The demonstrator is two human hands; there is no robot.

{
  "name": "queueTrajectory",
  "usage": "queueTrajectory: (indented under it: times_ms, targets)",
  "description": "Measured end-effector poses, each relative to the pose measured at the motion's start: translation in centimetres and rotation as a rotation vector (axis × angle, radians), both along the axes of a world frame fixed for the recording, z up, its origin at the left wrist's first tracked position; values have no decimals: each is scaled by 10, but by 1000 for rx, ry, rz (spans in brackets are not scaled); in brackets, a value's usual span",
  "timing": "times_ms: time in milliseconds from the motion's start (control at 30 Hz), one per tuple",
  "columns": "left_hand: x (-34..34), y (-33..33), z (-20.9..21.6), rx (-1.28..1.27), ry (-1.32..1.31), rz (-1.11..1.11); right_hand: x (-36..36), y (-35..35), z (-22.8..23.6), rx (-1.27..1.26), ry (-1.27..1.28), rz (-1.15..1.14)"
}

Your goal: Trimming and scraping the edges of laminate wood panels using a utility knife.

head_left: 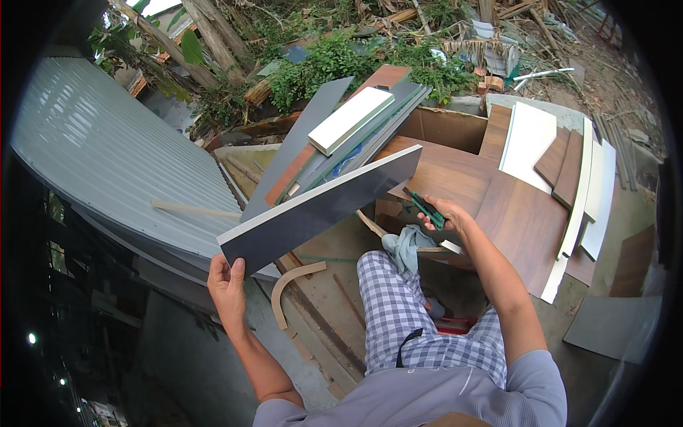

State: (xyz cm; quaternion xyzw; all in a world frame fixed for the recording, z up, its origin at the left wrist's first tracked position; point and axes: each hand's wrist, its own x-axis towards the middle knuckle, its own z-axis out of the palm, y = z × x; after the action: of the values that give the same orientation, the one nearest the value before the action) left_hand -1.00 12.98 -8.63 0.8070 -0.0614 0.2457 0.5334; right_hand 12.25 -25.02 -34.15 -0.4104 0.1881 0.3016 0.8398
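The dark grey panel [327, 203] is clamped at its near end by the left grip [229, 285], its long axis slanted forward and rightward from there. A green cutter [427, 211] is held in the closed right grip [445, 215], to which the panel's far end — just ahead and leftward — is nearer; whether the tip is touching cannot be told

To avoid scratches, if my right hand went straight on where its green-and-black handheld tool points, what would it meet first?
Probably the right end of the long dark-grey rectangular board your left hand holds; the tool in your right hand aims that way, though depth is unclear.
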Motion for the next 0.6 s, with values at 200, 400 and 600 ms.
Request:
queueTrajectory:
  times_ms: [200, 400, 600]
  targets:
    - [-2, -6, -18, 118, 95, -113, -68, -4, 28, -57, -98, 37]
    - [11, -6, -104, -280, 294, 180, -129, 12, 33, 230, -132, -218]
    - [-4, -28, -302, 30, 804, -294, -144, 58, 23, 104, -153, -163]
